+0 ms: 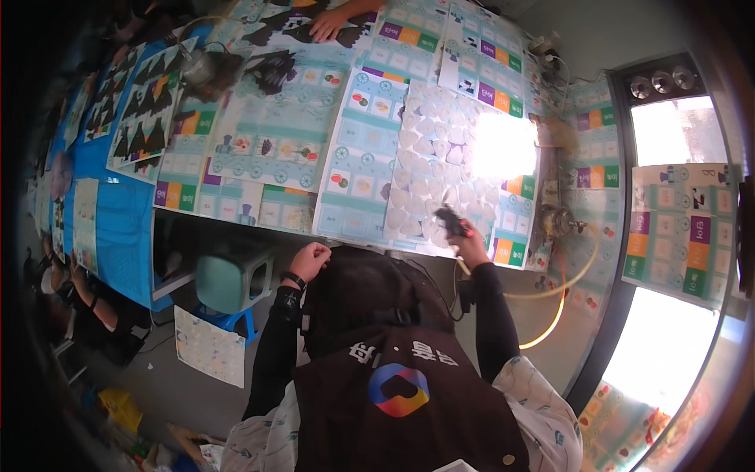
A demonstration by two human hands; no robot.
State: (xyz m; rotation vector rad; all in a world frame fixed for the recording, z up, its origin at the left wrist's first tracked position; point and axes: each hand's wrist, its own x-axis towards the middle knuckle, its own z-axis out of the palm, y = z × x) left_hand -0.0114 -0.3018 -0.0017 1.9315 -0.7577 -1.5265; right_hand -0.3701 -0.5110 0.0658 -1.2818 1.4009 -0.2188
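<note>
My right hand [471, 249] is closed round a small dark spray gun [451, 221] with a red part on it. The gun is slightly blurred, and its nozzle points away from me over the table. Under and beyond it lies a printed sheet bearing many pale, rounded, shell-like pieces [425, 147] set close together. Strong light washes out the right part of that sheet. At the table's front edge, my left hand [311, 260] is held low with its fingers curled in. Whether anything is between those fingers is hidden.
A pale hose [586, 271] loops at the right below a metal fitting [560, 221]. Printed sheets cover the table [271, 157]. Dark cut pieces [271, 69] lie farther back, near another person's hand [328, 24]. A green stool [228, 281] and blue table [118, 236] stand left.
</note>
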